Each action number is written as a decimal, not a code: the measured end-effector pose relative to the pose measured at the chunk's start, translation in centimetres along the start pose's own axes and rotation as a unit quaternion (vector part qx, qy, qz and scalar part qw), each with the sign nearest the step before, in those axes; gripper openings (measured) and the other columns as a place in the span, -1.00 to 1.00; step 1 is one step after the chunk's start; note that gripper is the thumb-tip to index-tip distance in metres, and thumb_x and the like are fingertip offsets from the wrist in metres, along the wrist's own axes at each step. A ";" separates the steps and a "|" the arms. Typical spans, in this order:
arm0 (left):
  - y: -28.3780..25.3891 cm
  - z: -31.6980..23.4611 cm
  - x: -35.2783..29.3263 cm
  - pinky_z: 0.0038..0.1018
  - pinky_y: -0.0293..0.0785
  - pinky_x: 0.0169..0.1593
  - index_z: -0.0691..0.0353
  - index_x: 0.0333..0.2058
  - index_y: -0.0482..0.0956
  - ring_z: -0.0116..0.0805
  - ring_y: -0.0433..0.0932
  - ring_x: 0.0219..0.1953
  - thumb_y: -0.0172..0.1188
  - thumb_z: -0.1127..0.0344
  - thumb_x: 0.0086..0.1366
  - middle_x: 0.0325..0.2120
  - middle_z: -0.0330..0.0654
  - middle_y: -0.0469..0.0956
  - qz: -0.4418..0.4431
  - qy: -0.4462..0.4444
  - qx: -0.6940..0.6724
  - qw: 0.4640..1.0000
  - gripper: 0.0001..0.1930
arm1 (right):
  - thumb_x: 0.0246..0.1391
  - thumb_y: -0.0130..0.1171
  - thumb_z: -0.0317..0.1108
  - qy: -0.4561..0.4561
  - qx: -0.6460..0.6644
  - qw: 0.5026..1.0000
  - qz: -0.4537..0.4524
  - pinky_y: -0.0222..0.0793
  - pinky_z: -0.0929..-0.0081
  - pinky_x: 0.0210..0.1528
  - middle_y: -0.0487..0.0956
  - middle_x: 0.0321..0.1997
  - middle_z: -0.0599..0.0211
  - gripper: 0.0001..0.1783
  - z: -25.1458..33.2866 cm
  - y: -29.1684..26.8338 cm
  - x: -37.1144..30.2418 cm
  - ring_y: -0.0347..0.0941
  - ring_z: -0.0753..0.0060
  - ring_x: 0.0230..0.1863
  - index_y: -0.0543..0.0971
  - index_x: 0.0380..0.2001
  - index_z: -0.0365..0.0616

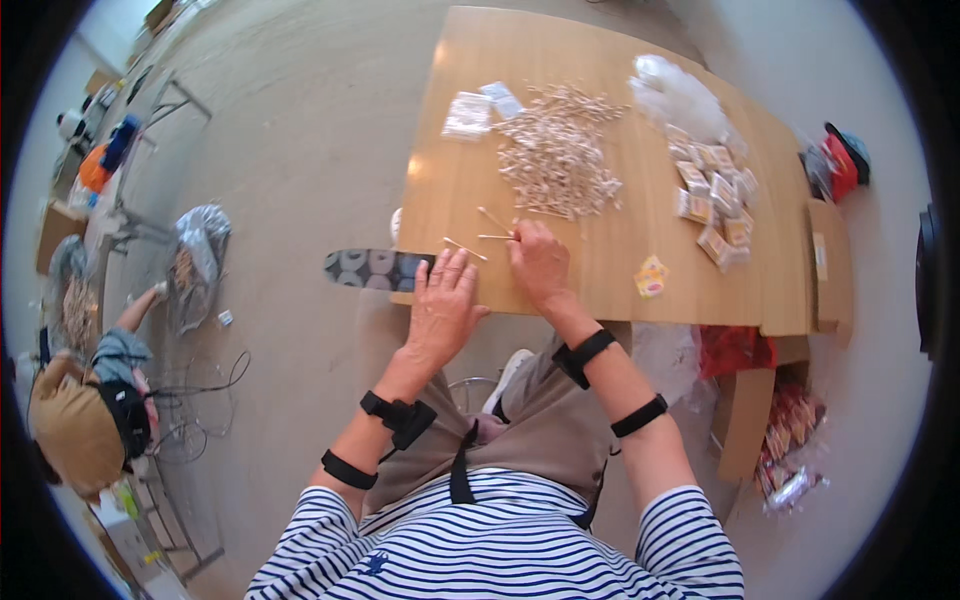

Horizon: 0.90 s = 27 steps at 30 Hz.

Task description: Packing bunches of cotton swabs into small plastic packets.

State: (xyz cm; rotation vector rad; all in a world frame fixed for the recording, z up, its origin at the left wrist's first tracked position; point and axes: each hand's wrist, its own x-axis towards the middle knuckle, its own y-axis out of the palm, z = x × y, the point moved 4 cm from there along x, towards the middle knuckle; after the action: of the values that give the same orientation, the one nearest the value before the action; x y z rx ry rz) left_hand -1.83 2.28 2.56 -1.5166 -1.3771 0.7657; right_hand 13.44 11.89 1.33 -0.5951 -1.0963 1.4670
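Cotton swabs lie in a large pile (560,150) on the wooden table (455,190). Near the table's front edge, my right hand (540,262) is closed in a pinch, and a cotton swab (494,237) sticks out leftward from its fingertips. A second loose swab (492,218) lies just beyond it. My left hand (447,305) rests with fingers stretched out at the front left corner, holding nothing. Another swab (465,248) lies by its fingertips. Beside them, a dark strip with grey round patterns (375,268) juts over the table's left edge, partly hidden by the hand.
White packs (467,116) lie left of the pile. To the right are several small boxes (718,195), clear plastic bags (680,100) and a yellow packet (651,277). Cardboard boxes (748,425) stand beneath the right side. At far left a person (90,420) works by another table.
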 end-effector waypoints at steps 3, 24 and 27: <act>1.2 -0.8 2.0 0.11 -0.03 0.41 0.28 0.20 0.41 -0.04 0.16 0.42 0.40 0.11 0.13 0.33 -0.03 0.26 0.005 0.011 0.021 1.000 -0.29 | 0.08 0.21 -0.32 0.035 0.028 0.999 -0.014 0.49 0.07 -0.22 0.60 -0.28 0.12 -0.86 -1.4 -1.8 -0.4 0.58 -0.04 -0.25 0.57 -0.36 -0.15; 1.2 -3.2 1.9 0.18 -0.09 0.42 0.29 0.21 0.40 -0.01 0.13 0.42 0.41 0.19 0.11 0.34 -0.03 0.25 0.043 -0.003 -0.006 0.999 -0.30 | 0.00 0.19 -0.41 -0.042 0.065 0.995 -0.059 0.44 0.06 -0.16 0.53 -0.25 0.03 -0.88 0.5 -1.8 1.4 0.51 -0.06 -0.20 0.56 -0.36 -0.20; 0.5 -2.9 1.0 0.18 -0.07 0.41 0.32 0.20 0.41 0.00 0.17 0.41 0.43 0.20 0.09 0.33 -0.01 0.27 0.031 0.002 -0.030 0.999 -0.29 | -0.06 0.20 -0.46 -0.102 0.012 0.991 -0.085 0.45 0.08 -0.14 0.53 -0.28 0.08 -0.88 2.5 0.9 2.8 0.53 -0.02 -0.18 0.55 -0.38 -0.19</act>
State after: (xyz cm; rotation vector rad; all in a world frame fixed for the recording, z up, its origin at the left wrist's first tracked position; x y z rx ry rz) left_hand 1.14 2.68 3.34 -1.6131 -1.3665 0.7658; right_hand 10.28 13.96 2.22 -0.3311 -1.2541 1.4123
